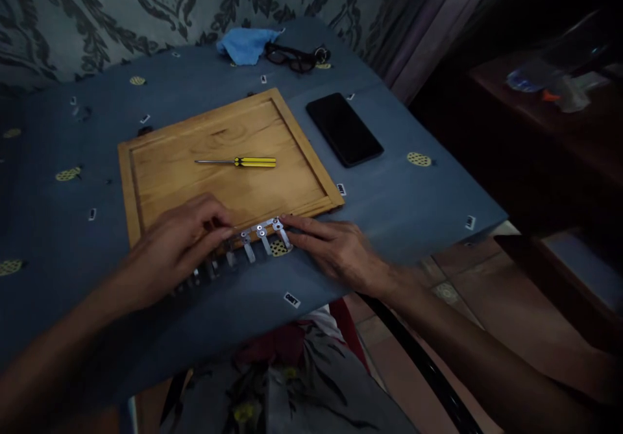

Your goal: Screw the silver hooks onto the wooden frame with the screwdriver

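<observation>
A metal hook rail (260, 229) with several hooks hanging down lies along the near edge of the wooden board (165, 184). Screw heads show on its right part. My left hand (187, 236) is over the rail's left part, thumb and forefinger closed in a pinch; what is between them is too small to make out. At the rail's right end, my right hand (341, 246) grips it with outstretched fingers around the last hook; its thumb is hidden. A yellow-and-black screwdriver (256, 161) lies on the board, its shaft pointing left.
Right of the board lies a black phone (344, 129) on the blue tablecloth (428, 200). Farther back are a blue cloth (248, 45) and dark glasses (294, 58). The table's right edge drops to a tiled floor (481, 278). A patterned curtain (146, 6) hangs behind.
</observation>
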{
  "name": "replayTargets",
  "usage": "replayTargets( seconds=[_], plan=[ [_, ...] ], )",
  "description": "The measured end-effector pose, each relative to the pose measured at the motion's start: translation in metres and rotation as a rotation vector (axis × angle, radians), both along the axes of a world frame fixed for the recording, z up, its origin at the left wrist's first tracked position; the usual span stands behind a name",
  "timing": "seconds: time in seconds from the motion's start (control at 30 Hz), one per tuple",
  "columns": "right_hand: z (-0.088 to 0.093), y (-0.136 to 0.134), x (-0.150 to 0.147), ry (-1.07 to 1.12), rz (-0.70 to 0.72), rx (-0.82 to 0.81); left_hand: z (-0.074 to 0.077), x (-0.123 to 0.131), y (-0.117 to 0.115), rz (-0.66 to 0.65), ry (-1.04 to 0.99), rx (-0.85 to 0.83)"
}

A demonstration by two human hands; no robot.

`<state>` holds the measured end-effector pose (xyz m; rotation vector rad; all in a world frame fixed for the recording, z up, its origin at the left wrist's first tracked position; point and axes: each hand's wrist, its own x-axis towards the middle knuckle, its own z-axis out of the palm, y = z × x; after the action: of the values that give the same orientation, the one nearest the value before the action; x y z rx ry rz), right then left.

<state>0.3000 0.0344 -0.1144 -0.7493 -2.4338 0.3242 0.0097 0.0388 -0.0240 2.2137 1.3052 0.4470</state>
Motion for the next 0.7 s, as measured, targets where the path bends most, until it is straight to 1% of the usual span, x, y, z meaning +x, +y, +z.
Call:
replayTargets(
  seconds=[0.1, 0.23, 0.33, 0.43, 0.53, 0.7],
  plan=[
    [0.002, -0.001, -0.001, -0.002, 0.000, 0.031, -0.003, 0.026, 0.009, -0.115, 0.009, -0.107],
    [0.006, -0.002, -0.001, -0.033, 0.004, 0.049, -0.009, 0.042, 0.017, -0.180, 0.008, -0.133],
    [0.009, -0.002, -0.002, -0.052, 0.000, 0.052, -0.013, 0.046, 0.018, -0.179, 0.017, -0.132],
    [0.011, -0.002, -0.001, -0.071, -0.006, 0.045, -0.015, 0.048, 0.017, -0.145, 0.034, -0.156],
    [0.011, -0.002, -0.002, -0.035, -0.007, 0.051, -0.015, 0.049, 0.017, -0.102, 0.035, -0.176],
    [0.010, -0.002, -0.003, 0.000, -0.008, 0.065, -0.016, 0.050, 0.019, -0.070, 0.018, -0.244]
  ],
)
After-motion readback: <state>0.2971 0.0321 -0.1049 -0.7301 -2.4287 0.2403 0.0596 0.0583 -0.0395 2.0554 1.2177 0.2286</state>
